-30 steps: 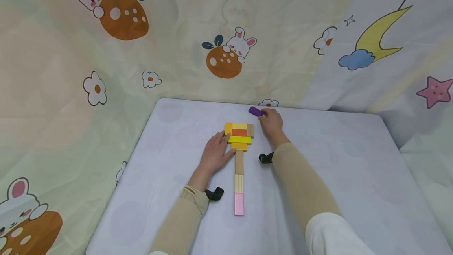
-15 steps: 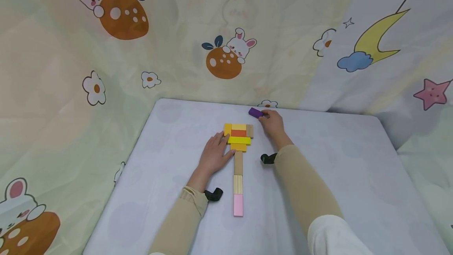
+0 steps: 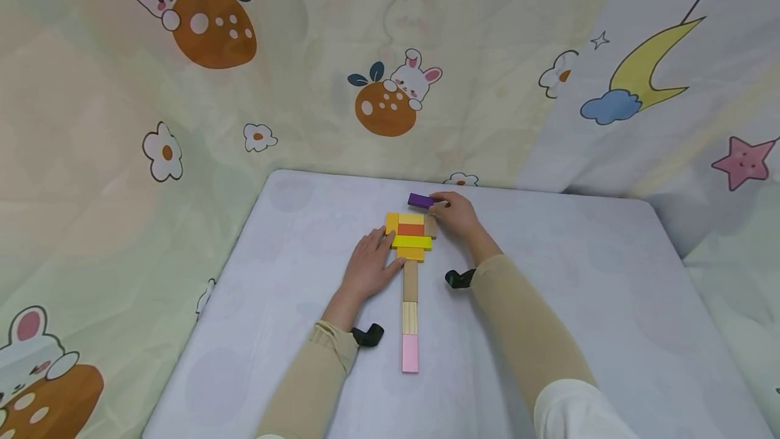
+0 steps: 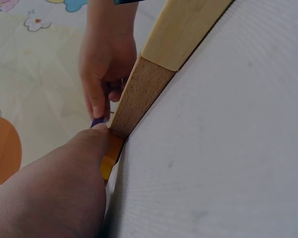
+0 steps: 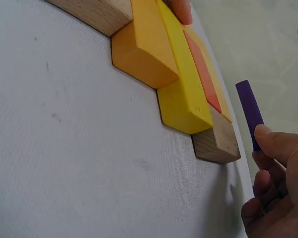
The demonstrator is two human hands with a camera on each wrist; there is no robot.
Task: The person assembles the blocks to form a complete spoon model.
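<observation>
A purple block (image 3: 420, 200) is pinched at its right end between the thumb and fingers of my right hand (image 3: 457, 215), just beyond the far end of a row of blocks. In the right wrist view the purple block (image 5: 249, 111) hangs beside the row. My left hand (image 3: 369, 263) rests with spread fingers along the row's left side, its thumb at the orange block (image 3: 411, 254). The far group holds a yellow block (image 3: 412, 242), a red block (image 3: 411, 230), a pale yellow block (image 3: 411, 219), an orange-yellow upright block (image 3: 392, 223) and a brown block (image 3: 430, 225).
Toward me the row runs on as a narrow stem: a brown wooden block (image 3: 411, 281), a light wooden block (image 3: 410, 318) and a pink block (image 3: 411, 353). All lie on a white-covered table (image 3: 548, 290). A printed curtain (image 3: 305, 53) hangs behind the far edge.
My right hand has moved left and slightly nearer with the purple block, which now lies more level above the far end of the row. My left hand has stayed in place.
</observation>
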